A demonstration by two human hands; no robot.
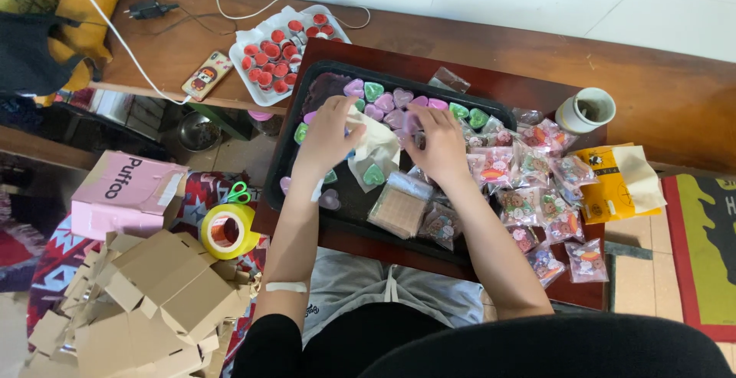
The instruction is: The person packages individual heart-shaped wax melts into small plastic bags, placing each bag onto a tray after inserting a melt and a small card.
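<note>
Black tray [285, 165]: pink, purple and green hearts [385, 103]. Behind tray, white dish [247, 89] of red cups. Left of tray, yellow tape roll [227, 231], pink box [123, 192].

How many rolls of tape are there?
1. The yellow tape roll lies left of the small table, beside green scissors and above a pile of flat cardboard boxes. More could be hidden under the boxes.

both forearms stretched forward, near parallel. left hand [328, 134] palm down, fingers curled in a pinch. right hand [442, 144] palm down, fingers bent inward.
</note>
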